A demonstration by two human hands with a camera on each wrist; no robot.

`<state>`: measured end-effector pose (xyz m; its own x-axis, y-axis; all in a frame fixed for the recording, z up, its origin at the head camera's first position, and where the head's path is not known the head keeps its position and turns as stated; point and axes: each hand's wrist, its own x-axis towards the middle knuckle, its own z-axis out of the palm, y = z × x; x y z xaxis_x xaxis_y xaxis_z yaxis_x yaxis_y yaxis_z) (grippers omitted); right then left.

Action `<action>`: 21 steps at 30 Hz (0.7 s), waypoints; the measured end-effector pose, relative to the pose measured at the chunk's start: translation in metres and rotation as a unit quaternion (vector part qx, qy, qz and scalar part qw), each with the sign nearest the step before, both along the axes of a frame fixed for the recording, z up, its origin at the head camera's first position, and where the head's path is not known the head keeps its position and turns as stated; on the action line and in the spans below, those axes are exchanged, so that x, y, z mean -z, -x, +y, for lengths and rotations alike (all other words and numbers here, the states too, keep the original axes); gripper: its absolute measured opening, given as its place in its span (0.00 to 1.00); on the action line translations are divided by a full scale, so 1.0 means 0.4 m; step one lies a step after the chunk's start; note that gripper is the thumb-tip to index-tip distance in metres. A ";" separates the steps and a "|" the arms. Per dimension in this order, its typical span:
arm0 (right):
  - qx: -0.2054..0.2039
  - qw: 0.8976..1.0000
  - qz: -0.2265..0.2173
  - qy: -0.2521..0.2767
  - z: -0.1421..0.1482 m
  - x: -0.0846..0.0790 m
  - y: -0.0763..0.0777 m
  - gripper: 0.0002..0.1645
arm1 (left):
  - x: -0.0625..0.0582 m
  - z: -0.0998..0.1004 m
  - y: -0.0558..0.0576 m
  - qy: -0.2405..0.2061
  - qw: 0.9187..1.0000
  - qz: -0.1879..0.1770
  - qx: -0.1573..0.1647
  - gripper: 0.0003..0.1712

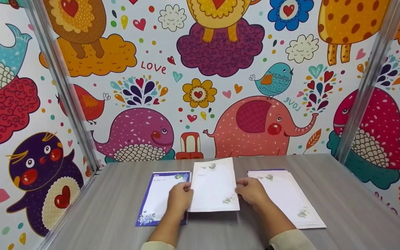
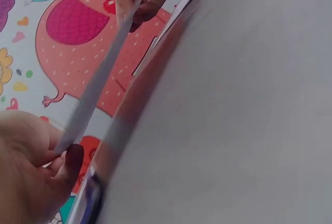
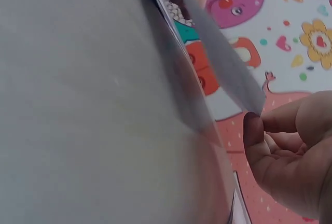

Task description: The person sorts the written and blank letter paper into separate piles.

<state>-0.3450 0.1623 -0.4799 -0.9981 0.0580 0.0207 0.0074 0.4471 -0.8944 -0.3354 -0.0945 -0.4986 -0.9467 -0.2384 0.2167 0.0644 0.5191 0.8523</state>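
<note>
Between my two hands is a sheet of pale letter paper (image 1: pixel 215 187) with small printed green flowers at its top and lower right. My left hand (image 1: pixel 180 198) pinches its left edge. At the opposite edge, the thumb and fingers of my right hand (image 1: pixel 253 191) pinch the paper. Both wrist views show the sheet (image 2: pixel 96 86) edge-on, raised above the tabletop. Beside my left hand lies blue-bordered floral paper (image 1: pixel 157 198), partly covered by that hand. Matching pale flowered paper (image 1: pixel 290 198) lies to the right, partly behind my right hand and forearm.
The grey wood-grain table (image 1: pixel 109 208) runs back to a wall (image 1: pixel 200 114) printed with cartoon animals. Metal posts (image 1: pixel 64 83) stand at the back left and back right corners. A blue edge shows under the top of the right-hand paper.
</note>
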 end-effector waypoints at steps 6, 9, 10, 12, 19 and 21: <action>-0.025 0.998 0.009 0.055 -0.092 0.007 -0.002 0.23 | -0.004 -0.099 -0.004 0.006 1.000 0.016 0.001 0.16; -0.032 0.997 0.009 0.071 -0.142 0.014 -0.005 0.24 | -0.002 -0.149 -0.009 0.004 1.000 0.010 -0.004 0.17; -0.032 0.997 0.007 0.075 -0.157 0.017 -0.006 0.24 | -0.002 -0.166 -0.012 0.003 1.000 0.005 -0.007 0.17; -0.034 0.996 0.005 0.085 -0.185 0.022 -0.008 0.23 | 0.000 -0.197 -0.016 0.004 1.000 -0.007 -0.014 0.17; -0.032 0.994 -0.042 0.100 -0.263 0.024 -0.028 0.22 | 0.002 -0.283 -0.039 -0.011 0.998 -0.057 -0.029 0.18; -0.036 0.992 -0.047 0.110 -0.280 0.025 -0.032 0.23 | 0.001 -0.303 -0.047 -0.015 0.998 -0.058 -0.030 0.18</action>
<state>-0.3320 0.0503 -0.4899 -0.9967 -0.0201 -0.0784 0.0712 0.2442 -0.9671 -0.3165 -0.2157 -0.4992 -0.9487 -0.3003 0.0991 -0.0658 0.4941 0.8669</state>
